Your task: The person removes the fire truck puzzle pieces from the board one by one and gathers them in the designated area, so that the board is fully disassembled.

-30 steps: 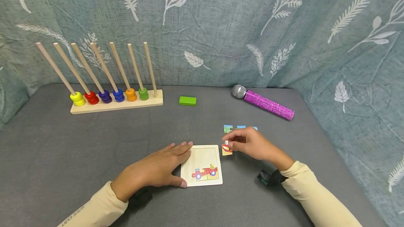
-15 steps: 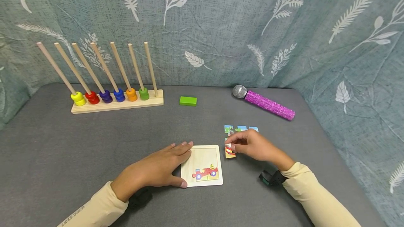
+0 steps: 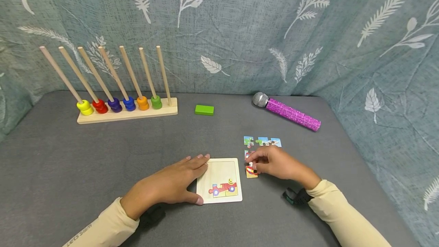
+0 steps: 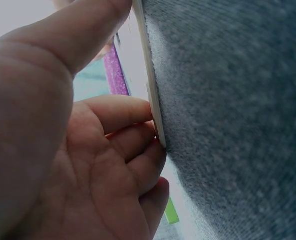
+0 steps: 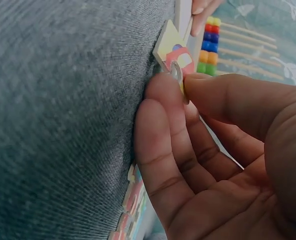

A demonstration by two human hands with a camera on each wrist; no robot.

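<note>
My left hand (image 3: 181,181) lies along the left edge of a square wooden puzzle tray (image 3: 214,169), fingers at its far corner and thumb at its near one. In the left wrist view, fingertips (image 4: 155,127) touch the tray's edge. Joined pieces showing part of a red vehicle (image 3: 223,188) sit in the tray's near right part. Just right of the tray, my right hand (image 3: 279,163) pinches a red and yellow jigsaw piece (image 3: 251,172) between thumb and finger. The right wrist view shows this piece (image 5: 175,50) tilted, partly covered by the fingertips.
Several loose jigsaw pieces (image 3: 263,141) lie just beyond my right hand, one partly covered by it. Farther back are a green block (image 3: 204,110), a purple glittery microphone (image 3: 288,113) and a wooden peg stand (image 3: 127,115) with coloured rings. A patterned curtain (image 3: 233,33) hangs behind.
My right hand has drawn the jigsaw piece slightly nearer to me and to the right, away from the tray. More of the loose pieces shows behind it. My left hand stays put.
</note>
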